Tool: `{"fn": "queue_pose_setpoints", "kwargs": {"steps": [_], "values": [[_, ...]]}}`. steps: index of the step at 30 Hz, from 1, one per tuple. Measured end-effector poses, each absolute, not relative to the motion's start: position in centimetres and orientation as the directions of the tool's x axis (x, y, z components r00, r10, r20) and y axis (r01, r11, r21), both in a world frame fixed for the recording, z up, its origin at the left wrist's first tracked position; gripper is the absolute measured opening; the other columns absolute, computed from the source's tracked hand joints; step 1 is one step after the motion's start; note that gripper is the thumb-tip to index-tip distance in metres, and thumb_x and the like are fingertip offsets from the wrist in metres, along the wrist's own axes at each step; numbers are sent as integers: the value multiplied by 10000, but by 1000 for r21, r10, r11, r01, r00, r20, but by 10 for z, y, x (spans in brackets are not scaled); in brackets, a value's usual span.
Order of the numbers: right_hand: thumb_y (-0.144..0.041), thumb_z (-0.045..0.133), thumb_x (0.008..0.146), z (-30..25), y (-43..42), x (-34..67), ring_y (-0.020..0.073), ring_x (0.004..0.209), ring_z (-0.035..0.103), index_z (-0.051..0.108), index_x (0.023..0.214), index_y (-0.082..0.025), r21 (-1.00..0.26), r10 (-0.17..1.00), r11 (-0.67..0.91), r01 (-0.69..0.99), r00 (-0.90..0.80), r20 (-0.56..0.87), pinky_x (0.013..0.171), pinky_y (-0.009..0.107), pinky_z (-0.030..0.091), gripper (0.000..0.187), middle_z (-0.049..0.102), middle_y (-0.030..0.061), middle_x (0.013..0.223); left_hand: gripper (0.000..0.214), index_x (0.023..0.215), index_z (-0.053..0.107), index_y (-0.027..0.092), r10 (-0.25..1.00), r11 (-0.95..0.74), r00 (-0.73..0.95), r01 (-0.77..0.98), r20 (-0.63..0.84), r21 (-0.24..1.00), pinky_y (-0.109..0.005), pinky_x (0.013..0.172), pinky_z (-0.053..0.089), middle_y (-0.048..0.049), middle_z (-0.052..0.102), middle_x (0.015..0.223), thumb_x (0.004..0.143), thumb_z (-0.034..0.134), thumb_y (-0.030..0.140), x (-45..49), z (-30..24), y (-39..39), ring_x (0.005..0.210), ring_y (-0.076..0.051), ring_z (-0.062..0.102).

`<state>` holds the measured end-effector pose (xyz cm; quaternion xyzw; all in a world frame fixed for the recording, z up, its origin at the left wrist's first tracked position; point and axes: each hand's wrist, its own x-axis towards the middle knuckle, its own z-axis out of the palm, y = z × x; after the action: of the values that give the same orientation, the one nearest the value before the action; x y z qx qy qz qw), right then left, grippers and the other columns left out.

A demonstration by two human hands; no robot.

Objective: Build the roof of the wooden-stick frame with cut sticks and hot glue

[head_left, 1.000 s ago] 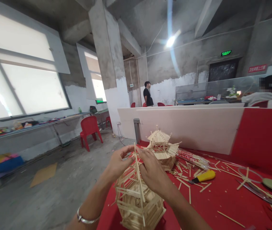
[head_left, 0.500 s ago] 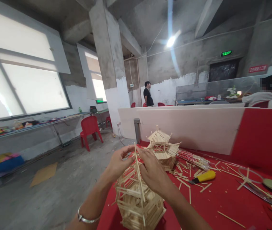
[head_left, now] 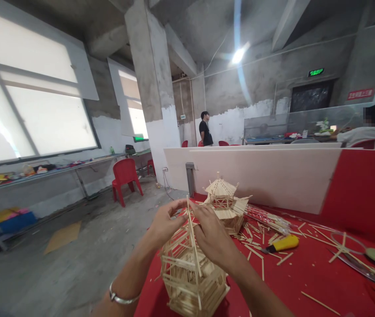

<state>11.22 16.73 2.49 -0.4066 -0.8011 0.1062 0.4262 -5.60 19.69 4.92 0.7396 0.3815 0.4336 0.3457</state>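
Note:
A pagoda model made of thin wooden sticks stands on the red table right in front of me. My left hand and my right hand meet over its top, fingers pinched on the sticks at the roof peak. One long stick runs down the front of the model from between my fingers. A silver bracelet sits on my left wrist. A second, smaller stick pagoda stands just behind my hands.
Loose sticks lie scattered on the table with a yellow utility knife, a bundle of sticks and scissors at right. A white and red partition backs the table. One person stands far off; another sits at right.
Both hands stay at the top of the model; the view has shifted slightly and nothing else has visibly moved.

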Motion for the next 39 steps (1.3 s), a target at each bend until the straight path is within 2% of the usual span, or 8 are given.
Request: {"fn": "queue_pose_setpoints", "kwargs": {"steps": [16, 23, 28, 39], "values": [[-83, 370, 826, 25, 167, 112, 211, 1280, 430, 418, 1433, -123, -503, 754, 627, 595, -301, 583, 1115, 405, 328, 610, 545, 111, 1355, 390, 1171, 653, 137, 864, -472, 331, 273, 379, 839, -420, 1048, 422, -125, 667, 1233, 786, 649, 199, -56, 49, 196, 1164, -270, 597], [-87, 374, 823, 18, 171, 112, 215, 1299, 422, 397, 1445, -180, -496, 738, 643, 583, -302, 603, 1101, 444, 351, 629, 533, 92, 1376, 386, 1179, 650, 141, 854, -491, 342, 287, 391, 822, -414, 1053, 414, -120, 667, 1234, 796, 621, 167, -57, 48, 195, 1147, -256, 606], [-82, 372, 818, 15, 173, 112, 217, 1292, 423, 406, 1435, -152, -493, 731, 655, 573, -316, 605, 1109, 448, 345, 622, 529, 111, 1370, 414, 1186, 650, 145, 866, -475, 327, 296, 379, 829, -410, 1037, 426, -110, 675, 1219, 776, 604, 121, -56, 48, 193, 1137, -253, 610], [-96, 361, 822, 10, 173, 114, 228, 1281, 429, 429, 1416, -171, -488, 726, 658, 573, -313, 612, 1107, 473, 356, 603, 538, 98, 1357, 402, 1109, 674, 127, 874, -467, 297, 291, 386, 835, -374, 1003, 450, -109, 700, 1150, 725, 571, 61, -52, 48, 188, 1083, -244, 632]]}}
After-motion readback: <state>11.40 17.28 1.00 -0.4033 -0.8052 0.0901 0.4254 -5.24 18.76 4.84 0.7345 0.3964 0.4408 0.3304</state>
